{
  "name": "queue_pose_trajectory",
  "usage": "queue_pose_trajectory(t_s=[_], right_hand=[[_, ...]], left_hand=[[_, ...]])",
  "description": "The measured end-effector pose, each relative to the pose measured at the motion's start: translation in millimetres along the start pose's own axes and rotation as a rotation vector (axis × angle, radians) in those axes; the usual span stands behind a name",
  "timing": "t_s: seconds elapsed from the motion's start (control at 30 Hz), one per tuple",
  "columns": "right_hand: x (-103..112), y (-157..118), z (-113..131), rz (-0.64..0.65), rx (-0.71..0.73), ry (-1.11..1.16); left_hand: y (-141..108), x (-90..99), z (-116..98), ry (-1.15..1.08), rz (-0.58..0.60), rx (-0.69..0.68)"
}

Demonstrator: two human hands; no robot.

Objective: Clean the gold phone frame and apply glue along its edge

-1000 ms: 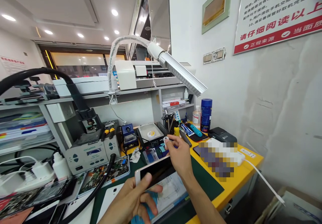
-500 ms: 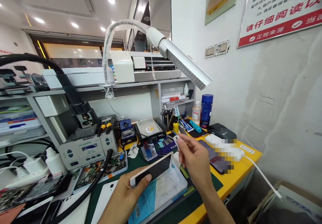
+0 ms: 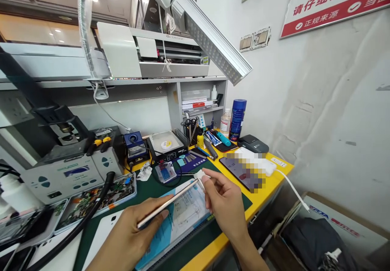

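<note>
My left hand (image 3: 131, 226) is closed around the near end of a phone (image 3: 170, 202), thumb below and fingers above. The phone is tilted nearly edge-on, so its light rim shows and most of its screen is hidden. At its far end my right hand (image 3: 224, 202) pinches a small white piece of tissue or cloth (image 3: 200, 174), which touches or nearly touches the phone's edge; I cannot tell which. Beneath both hands lies a blue and white box (image 3: 185, 216) with a clear surface, on the green mat (image 3: 138, 189).
A lit phone (image 3: 239, 171) and a white power bank-like block (image 3: 258, 161) with a cable are at right. A tray of circuit parts (image 3: 100, 198), a black hose (image 3: 91, 218) and a grey rework station (image 3: 67, 173) stand left. An LED lamp (image 3: 213, 35) hangs overhead.
My right hand has brought the white tissue or cloth down to the phone's far end. The phone has turned from showing its screen to nearly edge-on. My view has shifted right and down.
</note>
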State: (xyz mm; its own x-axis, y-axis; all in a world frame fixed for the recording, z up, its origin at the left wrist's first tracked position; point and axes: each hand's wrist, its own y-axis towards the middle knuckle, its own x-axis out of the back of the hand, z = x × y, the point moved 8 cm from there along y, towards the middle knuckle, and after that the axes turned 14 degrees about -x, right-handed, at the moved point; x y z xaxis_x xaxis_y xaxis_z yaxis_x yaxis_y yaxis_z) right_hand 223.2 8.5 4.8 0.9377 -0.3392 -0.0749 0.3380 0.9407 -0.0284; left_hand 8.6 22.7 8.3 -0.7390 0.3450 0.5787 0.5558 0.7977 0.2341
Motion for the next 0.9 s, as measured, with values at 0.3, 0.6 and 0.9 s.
queue_pose_trajectory(t_s=[0.3,0.6,0.9], right_hand=[[-1.7,0.8,-5.2,-0.005,-0.010,-0.007],[-1.6,-1.2,-0.6,-0.014,0.029,-0.065],[-5.1,-2.2,-3.4,0.008,0.039,-0.084]], left_hand=[[1.0,-0.3,-6.6,-0.040,-0.003,-0.016],[-0.1,-0.9,-1.5,-0.017,0.003,-0.011],[0.1,-2.7,-6.0,-0.024,-0.010,-0.036]])
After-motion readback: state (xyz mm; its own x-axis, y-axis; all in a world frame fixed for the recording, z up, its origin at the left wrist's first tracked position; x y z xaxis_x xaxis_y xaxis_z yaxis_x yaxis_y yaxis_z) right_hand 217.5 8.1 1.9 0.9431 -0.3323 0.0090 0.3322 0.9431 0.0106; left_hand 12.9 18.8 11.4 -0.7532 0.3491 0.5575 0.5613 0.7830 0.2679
